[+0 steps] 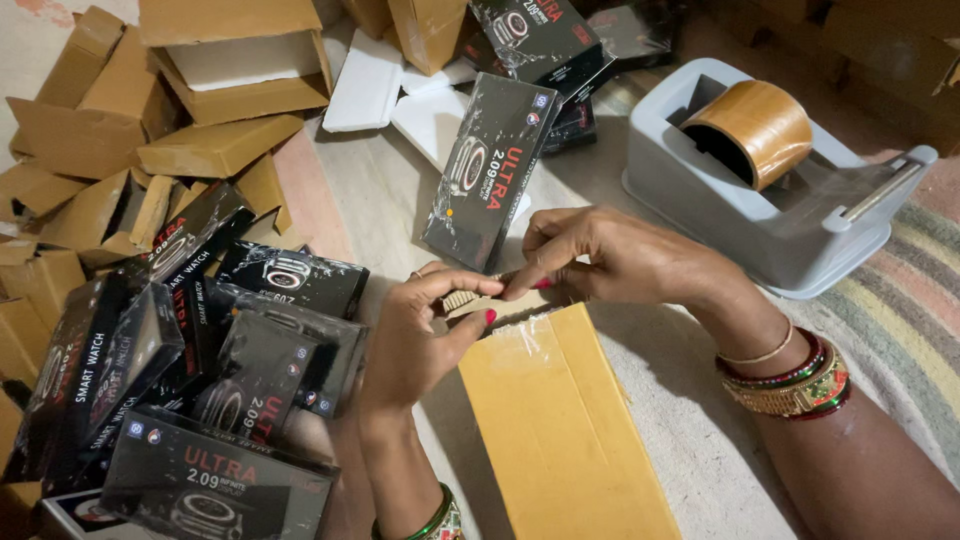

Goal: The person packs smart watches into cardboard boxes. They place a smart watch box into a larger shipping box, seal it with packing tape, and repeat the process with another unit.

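A long brown cardboard box (560,430) lies in front of me, its far end sealed with clear tape. My left hand (425,335) rests at that far end, thumb and fingers pinching the box edge and a strip of tape. My right hand (590,255) meets it from the right, fingertips pinching the same tape strip above the box end. A black shrink-wrapped smartwatch box (485,170) stands tilted just beyond my hands.
A grey tape dispenser (770,220) with a brown tape roll (755,125) sits at the upper right on a striped mat (900,300). Several black watch boxes (180,370) pile at the left. Empty brown cartons (150,130) and white foam pieces (370,85) lie behind.
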